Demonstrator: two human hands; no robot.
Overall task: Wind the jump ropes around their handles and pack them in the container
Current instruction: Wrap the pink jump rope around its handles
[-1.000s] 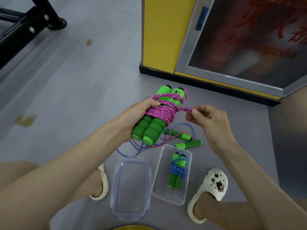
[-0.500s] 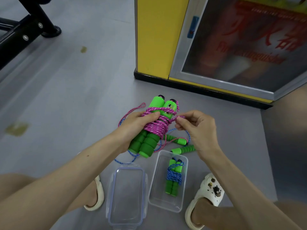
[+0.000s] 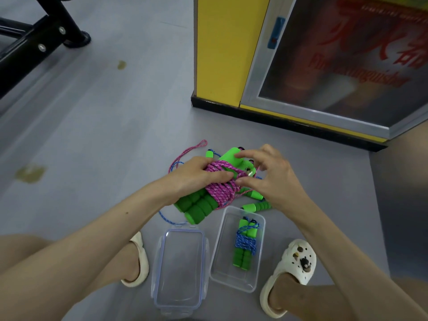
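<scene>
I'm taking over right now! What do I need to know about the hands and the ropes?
Hands: left hand grips the pink jump rope, mostly wound round its green handles. The right hand pinches the bundle's top end.
Things: blue jump rope lies wound in the container. The lid lies beside it on the floor.
Done: one rope packed.
Left: tuck in the loose loop and pack the pink one. Then wind and pack the third rope on the floor.

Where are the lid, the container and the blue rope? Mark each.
lid [image 3: 179,267], head view, middle of its clear panel.
container [image 3: 223,262], head view, bare floor near its left wall.
blue rope [image 3: 245,243], head view, on its wound coils.
</scene>
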